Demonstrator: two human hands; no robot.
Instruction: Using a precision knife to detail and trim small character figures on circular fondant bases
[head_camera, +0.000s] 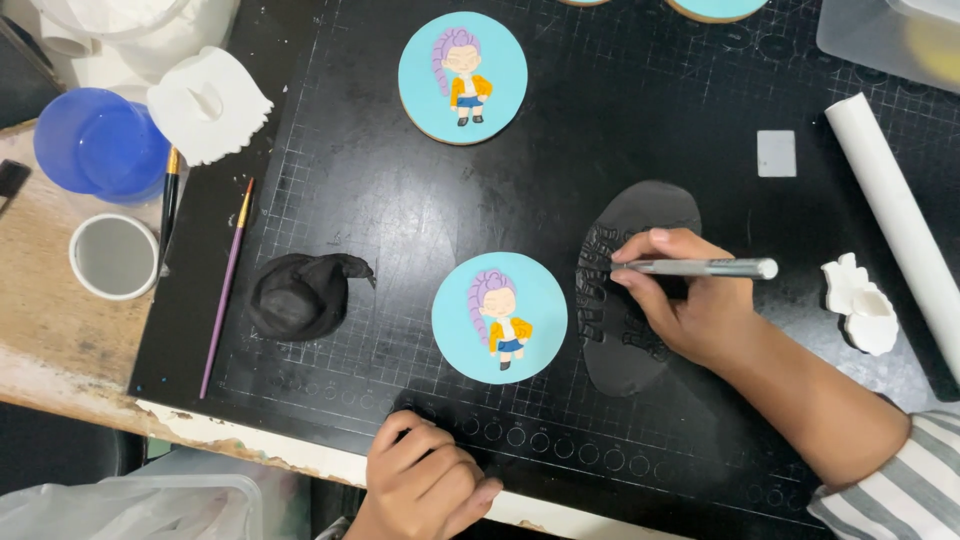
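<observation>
Hands first: our right hand (690, 300) pinches a silver tool (700, 267) over the black fondant (625, 345) on the mat (400, 200), beside the cookie (499, 316); our left hand (425, 490) curls into a fist at the table's (60, 330) edge.

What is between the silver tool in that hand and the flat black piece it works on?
Nothing visible: the right hand holds the silver tool with its tip right on the black piece. The left hand rests at the mat's edge.

The right hand (690, 310) hides part of the black fondant sheet (640, 215); the tool's tip is unseen.
</observation>
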